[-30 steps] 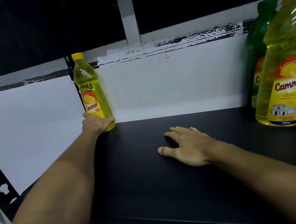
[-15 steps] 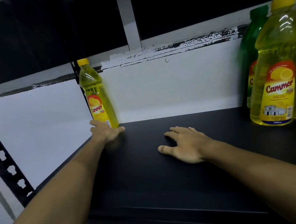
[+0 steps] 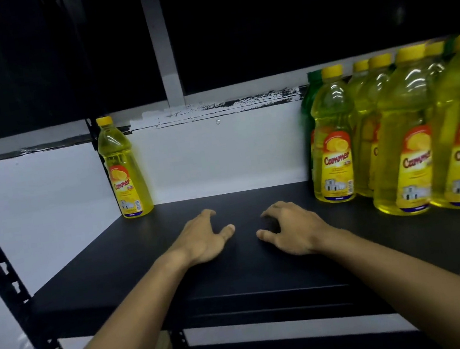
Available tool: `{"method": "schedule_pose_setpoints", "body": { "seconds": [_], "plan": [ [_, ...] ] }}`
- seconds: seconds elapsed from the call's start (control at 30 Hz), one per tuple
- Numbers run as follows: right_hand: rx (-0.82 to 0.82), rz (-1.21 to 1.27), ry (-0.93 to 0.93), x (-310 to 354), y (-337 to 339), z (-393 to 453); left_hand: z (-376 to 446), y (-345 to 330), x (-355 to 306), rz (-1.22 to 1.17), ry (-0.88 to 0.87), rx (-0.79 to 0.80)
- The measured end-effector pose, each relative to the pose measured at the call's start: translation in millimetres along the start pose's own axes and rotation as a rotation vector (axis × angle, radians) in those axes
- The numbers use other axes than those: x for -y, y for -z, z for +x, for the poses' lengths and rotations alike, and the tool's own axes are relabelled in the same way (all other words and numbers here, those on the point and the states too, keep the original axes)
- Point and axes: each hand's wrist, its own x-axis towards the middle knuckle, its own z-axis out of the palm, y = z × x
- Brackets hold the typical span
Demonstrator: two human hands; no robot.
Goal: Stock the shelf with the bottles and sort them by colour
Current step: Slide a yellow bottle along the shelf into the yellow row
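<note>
Head view: both hands, left hand and right hand, rest loosely curled and holding nothing on the shelf between yellow bottles.

open shelf between lone yellow bottle and crowded bottle cluster

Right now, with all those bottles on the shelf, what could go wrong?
1. The yellow bottles at the right stand crowded together, some near the front of the shelf. A bump from the right hand could tip several.
2. A green bottle hides behind them, so it might get missed when sorting by colour.
3. The lone yellow bottle stands tall and narrow in the far left corner; a nudge from the left hand might topple it.
</note>
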Motion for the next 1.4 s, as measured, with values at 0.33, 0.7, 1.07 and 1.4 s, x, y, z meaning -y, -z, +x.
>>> {"method": "schedule_pose_setpoints", "body": {
  "seconds": [0.33,0.7,1.07,1.4],
  "plan": [
    [-0.536,0.008,-0.398,-56,53,-13,1,-29,-9,0.146,-0.058,0.006],
    [-0.745,0.069,-0.678,-63,39,32,1,-31,-9,0.145,-0.076,-0.037],
    [-0.759,0.120,-0.729,-62,38,36,0,-29,-14,0.149,-0.075,-0.061],
    [-0.702,0.186,-0.500,-24,29,-5,-3,-26,-16,0.143,-0.066,-0.034]
  ]
}}
